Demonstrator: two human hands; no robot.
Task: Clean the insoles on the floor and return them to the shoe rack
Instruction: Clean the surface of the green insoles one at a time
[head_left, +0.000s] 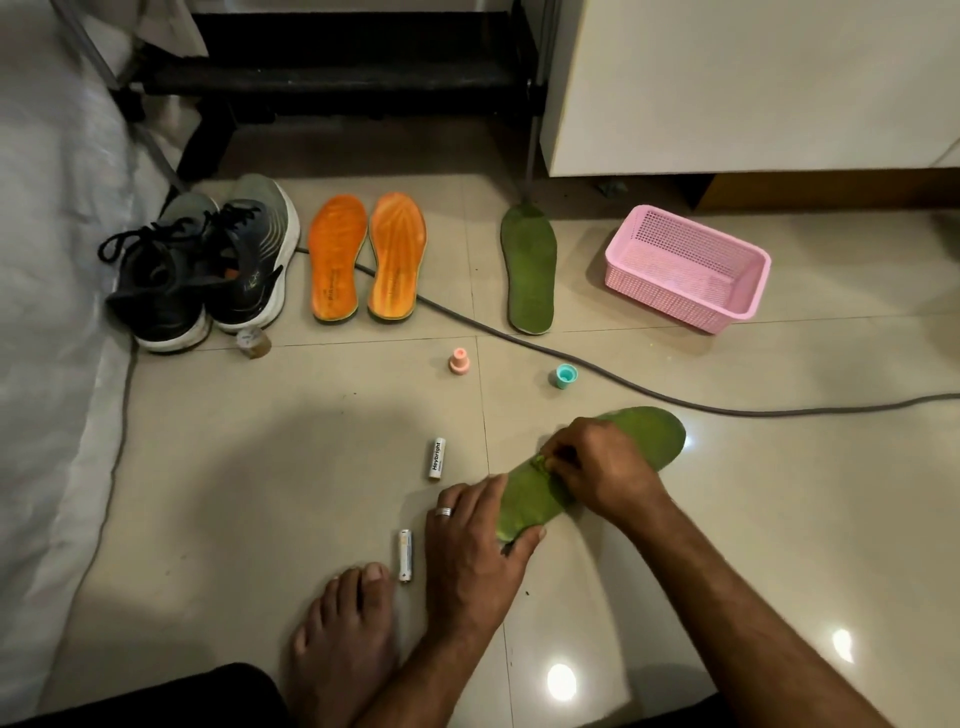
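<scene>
A green insole (649, 434) lies flat on the tiled floor in front of me. My left hand (475, 540) grips its near end, thumb over the edge. My right hand (597, 467) presses closed fingers onto its middle, pinching something small and green that I cannot make out. A second green insole (529, 267) lies further back. Two orange insoles (366, 257) lie side by side to its left. The black shoe rack (353, 78) stands at the back.
A pair of dark sneakers (202, 265) sits left of the orange insoles. A pink basket (685, 267) stands at the right. A grey cable (675, 400) crosses the floor. Two white batteries (437, 458) (405, 555), a pink cap (460, 360), a teal cap (564, 375), my bare foot (343, 639).
</scene>
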